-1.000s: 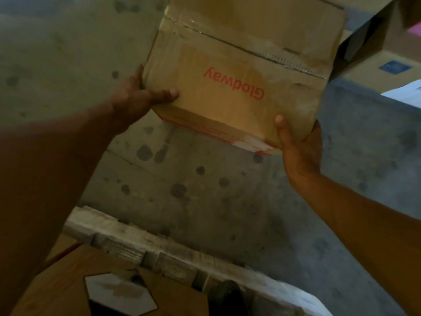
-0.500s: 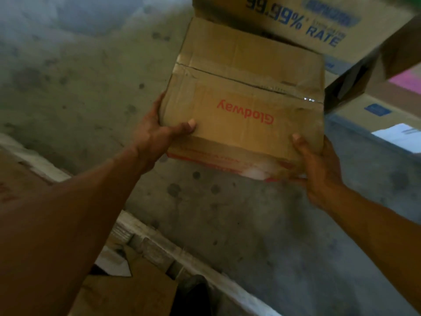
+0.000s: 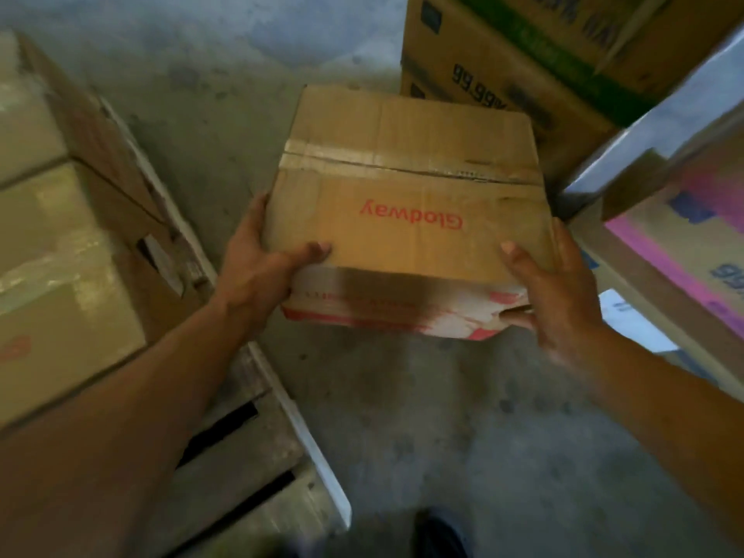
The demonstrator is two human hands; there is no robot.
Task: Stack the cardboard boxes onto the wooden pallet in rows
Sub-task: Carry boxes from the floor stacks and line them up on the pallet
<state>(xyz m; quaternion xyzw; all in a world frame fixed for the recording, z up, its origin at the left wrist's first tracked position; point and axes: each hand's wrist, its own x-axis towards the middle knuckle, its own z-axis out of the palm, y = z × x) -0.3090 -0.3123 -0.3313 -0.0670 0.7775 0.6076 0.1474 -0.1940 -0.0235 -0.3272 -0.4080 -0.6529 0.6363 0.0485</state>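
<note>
Lowered from a second ago, the worn brown "Glodway" cardboard box [image 3: 406, 219] is clamped between left hand [image 3: 257, 271] and right hand [image 3: 559, 292], just right of the slatted wooden pallet [image 3: 249, 449], ready for stacking

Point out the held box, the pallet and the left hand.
held box [image 3: 406, 203]: head view, top face by the red lettering.
pallet [image 3: 249, 441]: head view, bare slat near its corner.
left hand [image 3: 257, 271]: head view, back of the hand.

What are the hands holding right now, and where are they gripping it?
Both hold the Glodway cardboard box: left hand on its left side, right hand at its right near corner.
</note>
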